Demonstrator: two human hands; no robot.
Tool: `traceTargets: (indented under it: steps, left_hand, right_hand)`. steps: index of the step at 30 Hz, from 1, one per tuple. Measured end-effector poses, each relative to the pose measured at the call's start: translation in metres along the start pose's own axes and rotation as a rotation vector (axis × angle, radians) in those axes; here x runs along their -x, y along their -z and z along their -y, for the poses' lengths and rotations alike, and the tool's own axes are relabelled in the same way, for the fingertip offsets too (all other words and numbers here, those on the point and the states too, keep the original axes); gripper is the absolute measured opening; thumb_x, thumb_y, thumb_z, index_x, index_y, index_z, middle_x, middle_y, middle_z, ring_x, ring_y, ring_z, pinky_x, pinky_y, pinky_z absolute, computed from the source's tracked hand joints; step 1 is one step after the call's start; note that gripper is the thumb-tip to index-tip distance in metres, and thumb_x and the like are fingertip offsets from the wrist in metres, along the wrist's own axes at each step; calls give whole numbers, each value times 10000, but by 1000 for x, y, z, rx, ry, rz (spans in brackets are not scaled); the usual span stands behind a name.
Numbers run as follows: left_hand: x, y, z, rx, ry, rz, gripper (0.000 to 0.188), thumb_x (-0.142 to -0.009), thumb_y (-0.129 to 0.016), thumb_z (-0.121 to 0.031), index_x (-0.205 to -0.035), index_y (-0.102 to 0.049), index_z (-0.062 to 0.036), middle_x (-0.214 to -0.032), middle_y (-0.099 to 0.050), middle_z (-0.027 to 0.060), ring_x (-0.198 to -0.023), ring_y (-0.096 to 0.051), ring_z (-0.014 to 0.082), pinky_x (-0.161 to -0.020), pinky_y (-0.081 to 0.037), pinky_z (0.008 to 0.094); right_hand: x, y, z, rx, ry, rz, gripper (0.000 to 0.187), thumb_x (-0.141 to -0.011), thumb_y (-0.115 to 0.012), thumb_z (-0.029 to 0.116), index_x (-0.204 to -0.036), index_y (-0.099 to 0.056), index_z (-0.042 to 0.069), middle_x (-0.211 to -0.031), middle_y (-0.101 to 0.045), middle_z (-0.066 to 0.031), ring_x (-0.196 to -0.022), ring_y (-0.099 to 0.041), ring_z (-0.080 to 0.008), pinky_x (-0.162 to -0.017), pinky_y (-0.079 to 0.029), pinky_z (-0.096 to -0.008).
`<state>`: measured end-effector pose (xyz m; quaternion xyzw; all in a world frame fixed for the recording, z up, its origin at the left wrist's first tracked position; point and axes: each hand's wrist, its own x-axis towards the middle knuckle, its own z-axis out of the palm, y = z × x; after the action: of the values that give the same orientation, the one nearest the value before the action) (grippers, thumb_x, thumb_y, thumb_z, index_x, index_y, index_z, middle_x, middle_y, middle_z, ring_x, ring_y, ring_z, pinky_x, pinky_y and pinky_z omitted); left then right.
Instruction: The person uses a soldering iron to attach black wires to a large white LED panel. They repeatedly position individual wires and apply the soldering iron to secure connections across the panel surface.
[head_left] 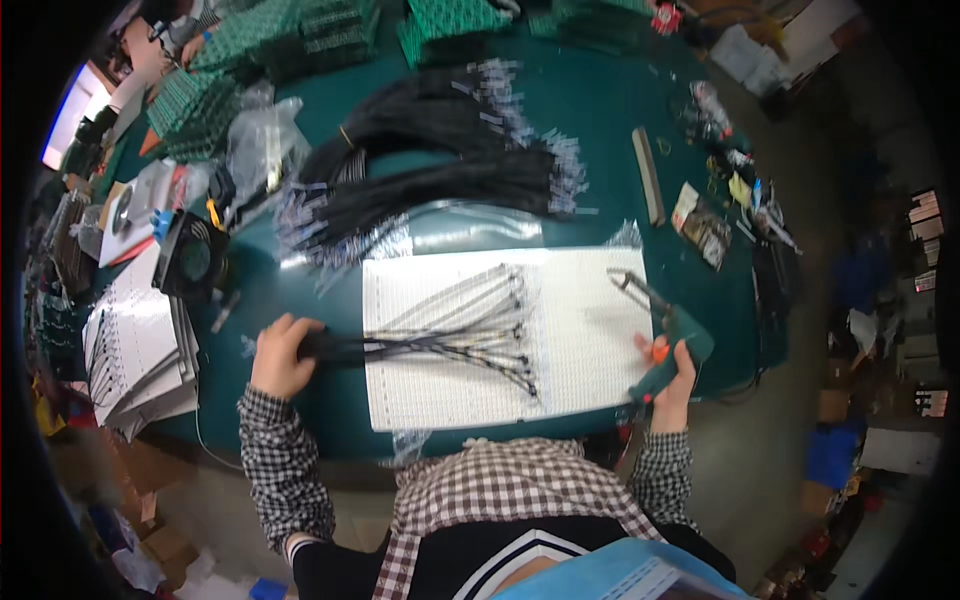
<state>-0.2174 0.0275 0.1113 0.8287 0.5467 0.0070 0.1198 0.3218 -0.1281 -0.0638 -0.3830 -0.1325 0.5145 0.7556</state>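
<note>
On the table, a white board (590, 340) with a fine grid carries a bundle of black cables (450, 345). Their ends fan out across the board's middle in a slanted row of small dark tips. Just off the board's left edge, my left hand (285, 355) is closed around the gathered end of the bundle. My right hand (675, 372), at the board's right edge, grips a green glue gun (690, 335) with an orange trigger. Its front end and wire stand point up and left over the board, apart from the cables. Motion blurs that hand somewhat.
Beyond the board lies a large heap of black cables (440, 125). A wooden strip (648, 175) and a bag of small parts (702, 225) are at right. A small black fan (190, 258) and stacked white boards (150, 340) stand at left. Green stacks (330, 30) line the back.
</note>
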Motion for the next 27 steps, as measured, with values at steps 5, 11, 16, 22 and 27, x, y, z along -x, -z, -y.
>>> traceTargets:
  steps: [5, 11, 16, 22, 27]
  left_hand:
    - [-33, 36, -42, 115, -232, -59, 434, -786, -776, -185, -1181, -642, -64, -1102, -615, 156, -1106, -590, 341, -968, -479, 434]
    - [-109, -62, -109, 334, -296, -69, 247, -847, -742, -202, -1001, -651, -32, -921, -650, 153, -920, -643, 351, -812, -520, 413]
    - [-122, -76, -120, 385, -287, 23, 193, -836, -734, -165, -927, -627, -31, -893, -633, 143, -844, -645, 329, -754, -522, 418]
    - [-118, -68, -114, 263, -338, -10, 131, -871, -672, -100, -910, -578, -17, -919, -620, 154, -841, -634, 365, -735, -514, 424]
    - [-123, -57, -109, 348, -191, -67, 153, -905, -638, -155, -986, -553, -57, -920, -603, 155, -844, -627, 370, -733, -515, 451]
  right_hand:
    - [4, -7, 7, -33, -10, -63, 323, -966, -631, 259, -1180, -596, 19, -876, -659, -105, -776, -659, -277, -1102, -389, -586]
    - [16, -45, 36, 188, 23, -105, 282, -940, -644, 146, -1167, -604, -16, -915, -673, -120, -795, -698, -283, -896, -554, -512]
    - [22, -85, 116, 474, 193, -100, 254, -927, -647, 112, -1126, -619, -43, -931, -668, -124, -806, -705, -269, -768, -610, -418]
    - [-17, -103, 98, 78, 39, 5, 384, -980, -612, 300, -1226, -571, 7, -939, -640, -101, -852, -678, -261, -807, -581, -445]
    - [-42, -98, 11, -78, -141, 39, 392, -956, -636, 381, -1115, -609, 24, -922, -639, -77, -827, -663, -257, -819, -556, -447]
